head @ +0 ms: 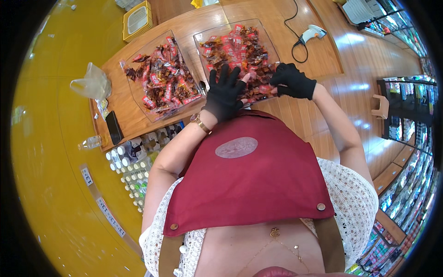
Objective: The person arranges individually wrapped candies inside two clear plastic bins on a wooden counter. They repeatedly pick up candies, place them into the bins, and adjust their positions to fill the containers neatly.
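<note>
Two clear plastic trays lie on the wooden counter, both heaped with small individually wrapped snack packets in clear and red film. My left hand (225,91), in a black glove with some bare fingertips, spreads its fingers over the near left part of the right tray (269,34). At that tray's near right corner, my right hand (293,82), gloved alike, has its fingers bent against the packets (238,52); whether it grips one is hidden. The left tray (135,98) stands apart from both hands, its packets (162,78) in a loose pile.
A barcode scanner (312,33) with a black cable lies at the right. Leftward are a phone (114,127), a plastic bag (93,83) and a small bottle (90,142). Yellow baskets (137,20) stand behind. Bottled drinks (135,173) sit below the counter's left edge.
</note>
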Demonstrator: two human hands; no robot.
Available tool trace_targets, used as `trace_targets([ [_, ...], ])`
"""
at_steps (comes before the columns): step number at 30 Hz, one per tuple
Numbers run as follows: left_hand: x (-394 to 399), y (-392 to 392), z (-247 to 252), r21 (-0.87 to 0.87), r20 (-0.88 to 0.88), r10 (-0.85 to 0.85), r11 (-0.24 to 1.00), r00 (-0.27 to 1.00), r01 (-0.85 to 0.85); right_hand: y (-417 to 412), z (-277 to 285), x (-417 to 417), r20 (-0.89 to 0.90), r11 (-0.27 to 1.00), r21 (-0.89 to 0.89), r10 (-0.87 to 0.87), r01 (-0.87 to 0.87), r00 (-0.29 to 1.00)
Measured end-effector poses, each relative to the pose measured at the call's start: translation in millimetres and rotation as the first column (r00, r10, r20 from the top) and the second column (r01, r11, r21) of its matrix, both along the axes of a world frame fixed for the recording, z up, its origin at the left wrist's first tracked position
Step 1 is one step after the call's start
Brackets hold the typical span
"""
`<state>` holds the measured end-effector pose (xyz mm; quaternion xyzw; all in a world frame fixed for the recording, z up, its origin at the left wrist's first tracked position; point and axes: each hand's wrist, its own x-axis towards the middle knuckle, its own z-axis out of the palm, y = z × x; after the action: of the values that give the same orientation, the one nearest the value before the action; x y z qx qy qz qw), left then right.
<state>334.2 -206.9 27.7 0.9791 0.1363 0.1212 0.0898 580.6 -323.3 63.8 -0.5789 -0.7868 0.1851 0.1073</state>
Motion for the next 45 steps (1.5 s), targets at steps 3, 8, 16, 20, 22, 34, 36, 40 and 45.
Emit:
trace_targets([
  [3,-0.8,-0.2,-0.9,0.019,-0.003,0.011,1.0,1.0,-0.011,-3.7,-1.8,-4.3,0.128,0.999,0.022,0.047,-0.05,0.991],
  [8,-4.2,-0.7,16.1,-0.045,0.079,0.015,0.999,0.997,-0.011,3.5,2.7,-12.7,0.118,0.994,0.041,0.093,-0.099,0.989],
  [16,-81.1,94.8,-51.0,-0.42,-0.138,0.699,0.6,0.702,-0.681,-2.1,-20.3,-14.2,0.23,0.976,0.201,0.039,-0.087,0.972],
  [20,-83.5,111.4,-49.4,-0.262,-0.676,0.535,0.468,0.507,-0.844,-5.0,-9.5,-14.7,0.032,0.989,0.134,-0.061,0.056,0.998],
  [22,-110.7,120.4,-94.7,-0.171,-0.62,0.552,0.598,0.558,-0.783,-4.0,-0.4,-15.8,-0.003,0.985,0.153,-0.081,0.08,0.997],
  [34,-144.4,141.9,-31.5,-0.289,-0.235,0.352,0.865,0.906,-0.411,-31.8,-20.4,-11.7,0.012,0.931,0.315,-0.199,0.185,0.98],
  [36,-129.2,137.3,5.2,-0.386,-0.096,0.383,0.837,0.919,-0.389,-32.7,-23.7,-11.1,0.005,0.926,0.32,-0.212,0.2,0.977],
  [40,-68.3,103.5,82.2,-0.608,0.124,0.378,0.76,0.918,-0.231,-36.5,-25.8,-12.3,-0.035,0.91,0.335,-0.247,0.244,0.968],
  [45,35.1,18.1,81.1,-0.355,0.197,0.063,0.935,0.978,0.012,-35.9,-28.2,-13.1,-0.041,0.901,0.362,-0.243,0.241,0.969],
])
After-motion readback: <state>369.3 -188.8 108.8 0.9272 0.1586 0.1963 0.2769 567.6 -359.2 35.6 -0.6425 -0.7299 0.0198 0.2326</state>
